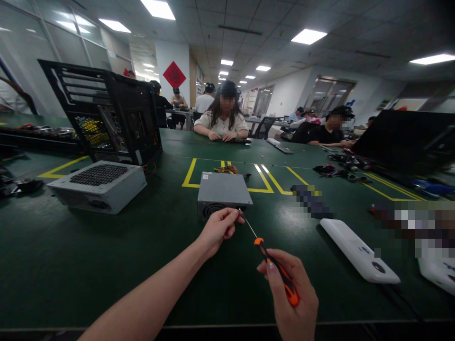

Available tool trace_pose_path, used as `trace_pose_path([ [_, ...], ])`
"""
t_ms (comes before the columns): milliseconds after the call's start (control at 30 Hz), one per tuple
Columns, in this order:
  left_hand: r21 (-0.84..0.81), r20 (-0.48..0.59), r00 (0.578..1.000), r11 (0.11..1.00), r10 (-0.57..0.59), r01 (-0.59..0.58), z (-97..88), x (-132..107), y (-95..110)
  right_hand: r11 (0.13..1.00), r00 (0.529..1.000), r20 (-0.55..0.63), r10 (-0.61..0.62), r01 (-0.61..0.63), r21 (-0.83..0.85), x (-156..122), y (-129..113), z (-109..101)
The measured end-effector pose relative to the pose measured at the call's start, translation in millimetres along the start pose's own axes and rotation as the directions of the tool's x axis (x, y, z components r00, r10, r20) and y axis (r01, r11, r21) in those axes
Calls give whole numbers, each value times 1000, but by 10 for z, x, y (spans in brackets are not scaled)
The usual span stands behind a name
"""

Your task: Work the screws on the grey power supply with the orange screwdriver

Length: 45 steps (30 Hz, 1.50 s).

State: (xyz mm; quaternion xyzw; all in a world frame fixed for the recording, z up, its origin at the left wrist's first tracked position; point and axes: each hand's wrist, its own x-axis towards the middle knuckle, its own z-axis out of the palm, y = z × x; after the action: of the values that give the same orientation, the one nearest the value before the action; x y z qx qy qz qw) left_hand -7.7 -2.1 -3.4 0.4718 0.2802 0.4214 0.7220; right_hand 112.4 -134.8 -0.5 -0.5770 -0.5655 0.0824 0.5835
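Observation:
A grey computer power supply (224, 188) lies on the green table in front of me, its fan grille side facing me and a bundle of coloured cables (227, 169) behind it. My right hand (293, 289) is wrapped round the orange and black handle of a screwdriver (279, 272), whose shaft slants up and left. At the screwdriver's tip, close to the power supply's near face, my left hand (221, 228) is closed in a pinch. What sits between its fingertips is too small to make out.
A second power supply (103, 184) lies to the left, before an open black computer case (106, 113). On the right are a white device (359, 248), loose cables (337, 168) and a large black panel (405, 142). A person (223, 116) sits across the table.

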Motion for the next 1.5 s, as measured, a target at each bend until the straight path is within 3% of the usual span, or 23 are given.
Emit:
trace_pose_path([
  [400, -195, 6, 999, 980, -39, 39, -52, 39, 22, 1000, 999, 46, -21, 21, -5, -47, -8, -27],
  [700, -159, 56, 997, 986, -47, 55, -88, 43, 24, 1000, 1000, 2, -11, 11, 19, -68, -53, -61],
  [933, -150, 116, 993, 987, -35, 53, -99, 32, 28, 999, 998, 58, -36, 37, -18, -69, -52, -93],
  [1167, -75, 95, 994, 995, -58, 66, -71, 27, 43, 998, 995, 92, -24, 29, -47, -80, -33, -117],
  [1333, -70, 87, 991, 992, -97, 103, -65, 23, 58, 999, 999, 42, 25, -23, -33, -122, -33, -72],
  [1500, -50, 60, 985, 985, -162, 165, -70, 26, 47, 996, 999, 22, -34, 36, -79, -137, 22, -74],
])
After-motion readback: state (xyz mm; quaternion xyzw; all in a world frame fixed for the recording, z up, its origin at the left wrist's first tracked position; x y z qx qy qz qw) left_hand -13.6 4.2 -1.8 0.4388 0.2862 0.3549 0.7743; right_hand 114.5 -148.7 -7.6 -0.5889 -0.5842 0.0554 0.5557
